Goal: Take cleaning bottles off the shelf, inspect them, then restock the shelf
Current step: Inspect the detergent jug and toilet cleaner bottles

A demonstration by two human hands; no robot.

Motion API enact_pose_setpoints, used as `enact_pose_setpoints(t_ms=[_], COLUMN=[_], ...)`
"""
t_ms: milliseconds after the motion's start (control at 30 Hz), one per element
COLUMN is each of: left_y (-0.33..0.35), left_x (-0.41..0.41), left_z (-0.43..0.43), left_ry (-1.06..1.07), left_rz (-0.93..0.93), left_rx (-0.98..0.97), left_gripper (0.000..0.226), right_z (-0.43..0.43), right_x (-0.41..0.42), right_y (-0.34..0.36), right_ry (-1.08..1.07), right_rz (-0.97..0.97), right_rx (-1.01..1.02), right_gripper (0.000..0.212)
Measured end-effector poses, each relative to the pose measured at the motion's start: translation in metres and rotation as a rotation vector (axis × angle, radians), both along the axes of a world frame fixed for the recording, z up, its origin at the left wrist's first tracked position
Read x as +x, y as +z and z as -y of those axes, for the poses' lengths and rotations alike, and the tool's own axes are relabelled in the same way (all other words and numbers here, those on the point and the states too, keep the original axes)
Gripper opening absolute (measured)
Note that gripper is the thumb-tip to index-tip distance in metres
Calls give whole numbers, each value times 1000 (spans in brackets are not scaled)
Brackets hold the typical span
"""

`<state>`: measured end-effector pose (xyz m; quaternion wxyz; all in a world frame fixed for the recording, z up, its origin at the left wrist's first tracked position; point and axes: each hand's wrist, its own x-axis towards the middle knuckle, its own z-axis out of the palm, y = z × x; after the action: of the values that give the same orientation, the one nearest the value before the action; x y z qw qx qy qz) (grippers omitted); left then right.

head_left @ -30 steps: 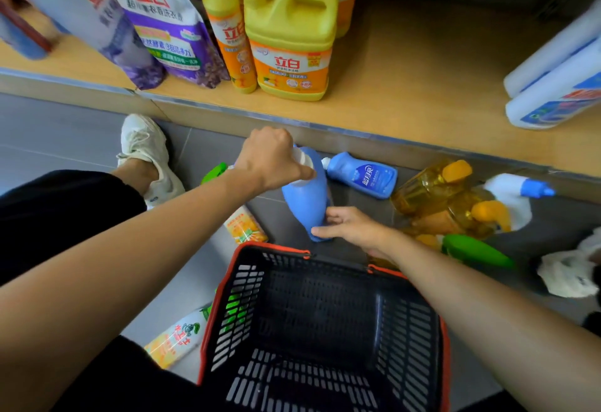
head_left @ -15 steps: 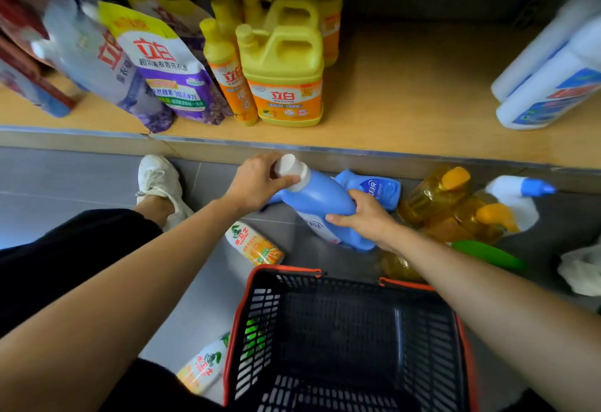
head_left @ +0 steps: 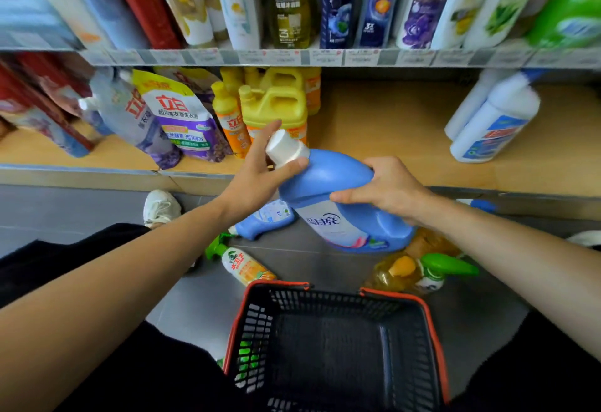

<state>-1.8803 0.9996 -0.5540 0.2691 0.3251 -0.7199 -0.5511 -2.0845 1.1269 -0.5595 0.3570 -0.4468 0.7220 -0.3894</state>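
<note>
1. Fingers [head_left: 272, 128] of our left hand [head_left: 257, 176] are spread round the white cap [head_left: 286, 148]: thumb pressed across the neck below it, forefinger stretched up behind it.
2. Our right hand [head_left: 390, 189] curls over the blue bottle [head_left: 325, 184] at its shoulder, thumb along the front above the label.
3. Bottle hangs tilted between both hands, cap up and left, off the floor, in front of the bottom shelf [head_left: 390, 125] and beyond the basket [head_left: 276, 285].
4. Step, we judge: inspection wrapping up, restocking of this bottle about to start.
5. Next move calls for standing it upright and setting it on the bare shelf stretch right of the yellow jug [head_left: 276, 109], clear of the white bottles [head_left: 487, 125].
</note>
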Motion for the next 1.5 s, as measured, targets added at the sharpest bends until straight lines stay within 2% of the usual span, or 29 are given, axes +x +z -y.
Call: enact_pose_setpoints(t_ms=[133,300,400,500,600,767,867,967,1067,1200,1300,1433,1500], left_y=[31,43,45,42,34,23,18,15,16,20,14,-7,-18], left_x=[-9,-17,-25,-35,-43,-53,-57,-58,-56,-51,-49,-41,-34], left_z=[-18,-27,-29,-34,-39,-36,-32,-24,-17,-5,-5,-21,-28], left_ry=[-19,-231,-237,-66,116,381,427,369,214,-11,-68,-145,-139], left_rz=[-105,-157,-190,-241,-269,-229,-219,-221,-216,-229,-299,-121,-104], left_rx=[-123,-129,-114,-145,-176,-174,-83,9,59,126,231,152,253], left_gripper=[61,58,52,44,39,31,22,9,10,31,46,44,54], right_z=[-18,-42,-52,-56,-56,-54,-56,-58,-59,-57,-53,-49,-47], right_x=[0,-6,-9,-4,1,11,14,13,9,-4,-7,-5,-3], right_y=[23,18,13,11,10,14,16,17,17,18,23,23,23], right_ry=[-40,-3,18,17,-6,-6,10,12,-12,-57,-89,-169,-197], right_rz=[130,438,518,434,281,35,-94,-119,26,346,479,614,653], right_rx=[-37,-61,-98,-167,-211,-203,-200,-203,-201,-205,-213,-217,-233], right_gripper=[49,50,45,39,44,30,36,33,29,34,29,32,32])
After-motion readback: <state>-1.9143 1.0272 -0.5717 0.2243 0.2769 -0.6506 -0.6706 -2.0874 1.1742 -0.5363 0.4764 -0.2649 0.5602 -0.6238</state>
